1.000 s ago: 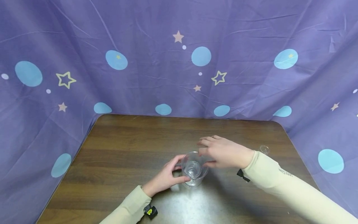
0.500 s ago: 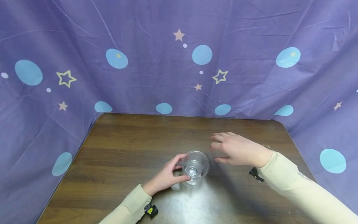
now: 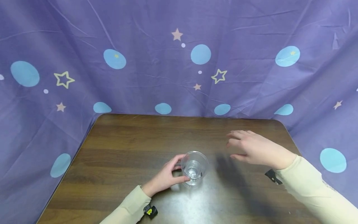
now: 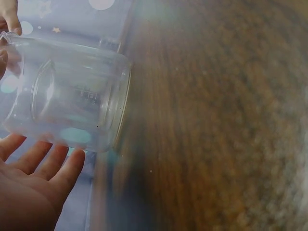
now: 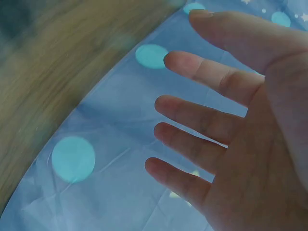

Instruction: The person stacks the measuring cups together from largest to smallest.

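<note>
Left hand (image 3: 167, 178) wraps partway around a clear container (image 3: 203, 165), thumb (image 3: 182, 179) on the near side, fingers curved along the far-left side; it's a loose, wide hold. Container stands upright on the wood table (image 3: 126, 149), just right of that palm, mouth up. Small markings (image 4: 87, 94) on the wall, too faint to read. Inside, a clear curved shape (image 4: 43, 91) shows low down; can't tell if separate piece or part of the container, and can't tell about liquid. Right hand (image 3: 254, 147) holds nothing, fingers spread, hovering over the table, right of the left-hand grip and apart from the container. Patterned purple curtain (image 3: 151, 68) beyond both hands.
</note>
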